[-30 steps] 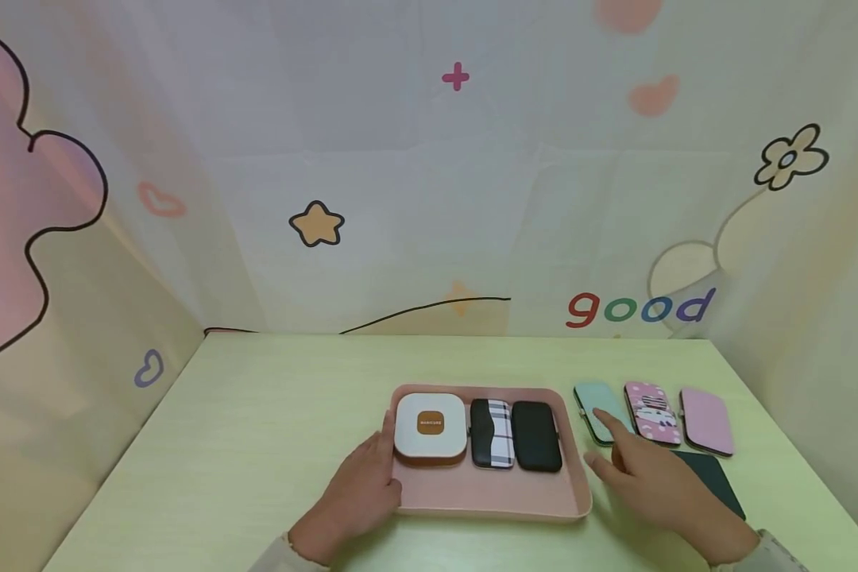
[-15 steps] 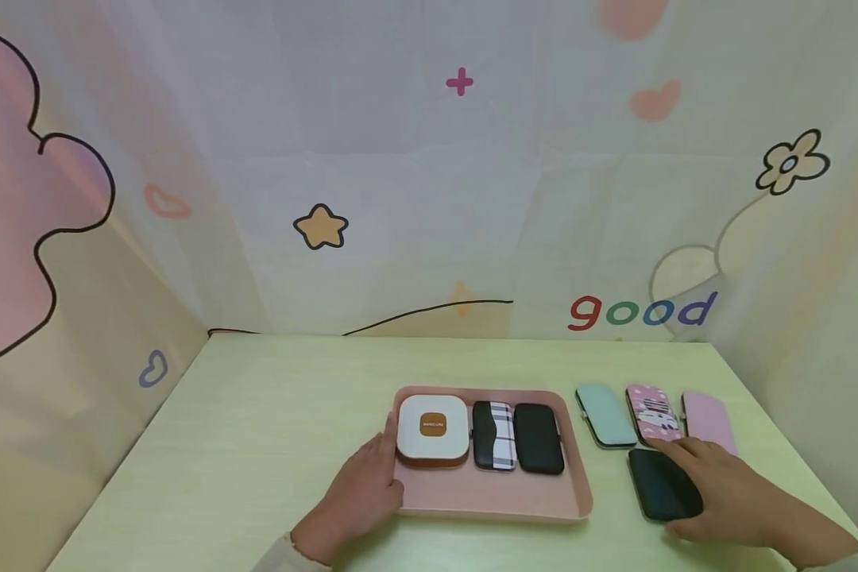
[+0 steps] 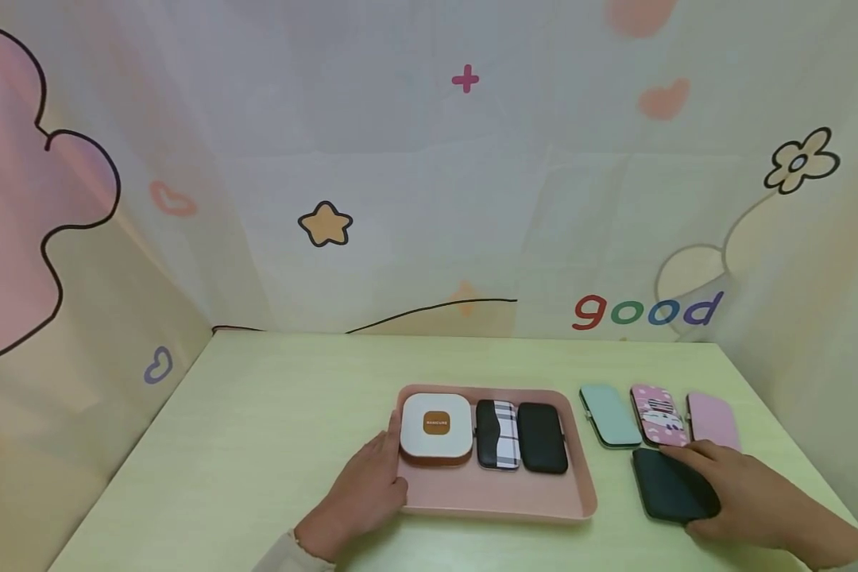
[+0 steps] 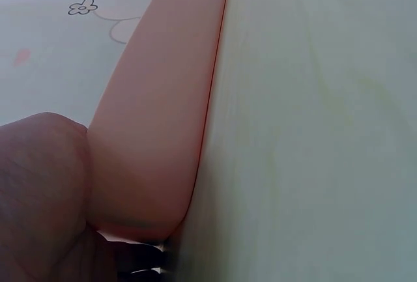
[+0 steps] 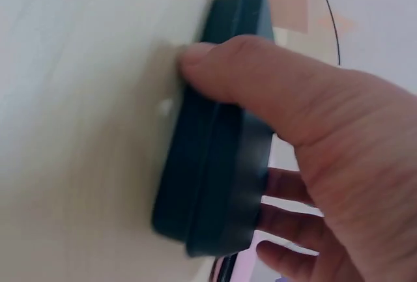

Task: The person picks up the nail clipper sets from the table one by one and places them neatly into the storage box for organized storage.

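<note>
Dark-green case (image 3: 670,486) in right hand (image 3: 747,500)

There are one table (image 3: 257,413), one pink tray (image 3: 472,496), one white-topped box (image 3: 436,445) and six flat cases (image 3: 669,486)

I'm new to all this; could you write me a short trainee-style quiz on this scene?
1. How many items lie in the pink tray?
2. True or false: the left hand touches the pink tray.
3. What does the right hand grip?

Key:
1. Three: a white box, a plaid case and a black case.
2. True.
3. The dark case outside the pink tray.
</note>
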A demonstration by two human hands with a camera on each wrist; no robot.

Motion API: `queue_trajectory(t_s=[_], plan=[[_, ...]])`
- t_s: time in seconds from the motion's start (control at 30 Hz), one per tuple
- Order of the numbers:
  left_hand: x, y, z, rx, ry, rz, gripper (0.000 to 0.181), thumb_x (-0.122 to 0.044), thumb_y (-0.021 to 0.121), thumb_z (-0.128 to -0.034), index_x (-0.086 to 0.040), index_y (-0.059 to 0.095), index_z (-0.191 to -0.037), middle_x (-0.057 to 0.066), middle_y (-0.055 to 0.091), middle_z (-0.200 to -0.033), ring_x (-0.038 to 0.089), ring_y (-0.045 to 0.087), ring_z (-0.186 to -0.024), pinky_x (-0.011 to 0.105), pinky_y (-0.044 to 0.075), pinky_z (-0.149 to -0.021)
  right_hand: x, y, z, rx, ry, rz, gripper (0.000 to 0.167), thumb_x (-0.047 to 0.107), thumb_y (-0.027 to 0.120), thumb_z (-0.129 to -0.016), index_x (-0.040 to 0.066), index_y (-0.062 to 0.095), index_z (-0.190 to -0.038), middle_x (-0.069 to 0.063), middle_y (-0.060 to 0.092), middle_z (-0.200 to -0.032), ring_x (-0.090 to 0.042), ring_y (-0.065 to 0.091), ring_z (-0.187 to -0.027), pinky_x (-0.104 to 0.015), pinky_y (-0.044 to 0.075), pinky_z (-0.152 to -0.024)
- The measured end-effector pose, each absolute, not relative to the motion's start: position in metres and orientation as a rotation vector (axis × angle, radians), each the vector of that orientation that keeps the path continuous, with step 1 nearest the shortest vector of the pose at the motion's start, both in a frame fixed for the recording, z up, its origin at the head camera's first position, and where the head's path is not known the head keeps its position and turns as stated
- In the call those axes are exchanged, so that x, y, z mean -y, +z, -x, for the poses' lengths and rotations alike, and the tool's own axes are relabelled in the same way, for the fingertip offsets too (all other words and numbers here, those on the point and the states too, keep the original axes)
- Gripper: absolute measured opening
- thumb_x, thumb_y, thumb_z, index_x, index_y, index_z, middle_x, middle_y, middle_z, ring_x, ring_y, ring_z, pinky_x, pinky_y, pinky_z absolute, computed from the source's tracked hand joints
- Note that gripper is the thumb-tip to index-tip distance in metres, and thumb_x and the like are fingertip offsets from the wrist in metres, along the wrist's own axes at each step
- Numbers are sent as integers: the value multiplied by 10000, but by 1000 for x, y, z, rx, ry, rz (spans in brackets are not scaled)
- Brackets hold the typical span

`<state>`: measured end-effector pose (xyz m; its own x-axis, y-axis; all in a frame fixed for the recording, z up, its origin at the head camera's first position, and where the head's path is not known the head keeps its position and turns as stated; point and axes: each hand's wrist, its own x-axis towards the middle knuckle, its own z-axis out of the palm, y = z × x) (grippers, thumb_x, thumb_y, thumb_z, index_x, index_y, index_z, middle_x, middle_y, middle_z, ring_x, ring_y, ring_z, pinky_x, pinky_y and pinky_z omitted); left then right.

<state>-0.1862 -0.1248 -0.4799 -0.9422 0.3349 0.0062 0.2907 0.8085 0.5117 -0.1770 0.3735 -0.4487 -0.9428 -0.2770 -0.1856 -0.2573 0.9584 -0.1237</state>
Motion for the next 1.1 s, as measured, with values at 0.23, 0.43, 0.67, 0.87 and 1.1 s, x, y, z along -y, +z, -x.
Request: queue_trajectory(t_s=[0.23, 0.43, 0.67, 0.87, 1.1], plan=[[124, -479, 186, -2914, 795, -497, 830, -129, 492, -911, -1, 46, -1600, 211, 361, -1574, 392, 332, -1466, 523, 301, -1179, -373, -449, 175, -2921, -33, 467, 952, 674, 818, -615, 182, 567, -1391, -196, 570, -1339, -387, 596, -1121, -630, 524, -858], [124, -480, 187, -2923, 798, -492, 820, -134, 494, -915, -1, 63, -1600, 213, 368, -1570, 389, 340, -1463, 520, 304, -1178, -370, -450, 172, -3018, 20, 570, 895, 669, 823, -611, 184, 621, -1335, -144, 611, -1285, -349, 621, -1082, -596, 526, -859], [124, -481, 186, -2919, 810, -492, 827, -140, 493, -918, -16, 47, -1605, 202, 355, -1581, 382, 334, -1468, 519, 304, -1178, -360, -442, 171, -3191, 48, 716, 820, 586, 864, -586, 189, 668, -1276, -81, 649, -1208, -299, 636, -1025, -516, 522, -822], [124, -481, 185, -2919, 814, -484, 829, -142, 496, -920, -18, 44, -1605, 201, 353, -1583, 385, 333, -1467, 524, 305, -1177, -347, -428, 181, -3239, 30, 811, 785, 551, 868, -606, 183, 675, -1273, -70, 661, -1179, -261, 632, -986, -479, 527, -794], [124, -482, 186, -2920, 817, -486, 825, -143, 488, -922, -18, 43, -1605, 200, 346, -1587, 387, 332, -1468, 524, 303, -1178, -320, -418, 190, -3299, -21, 914, 751, 505, 873, -603, 175, 683, -1250, -69, 670, -1173, -240, 648, -943, -442, 527, -749]])
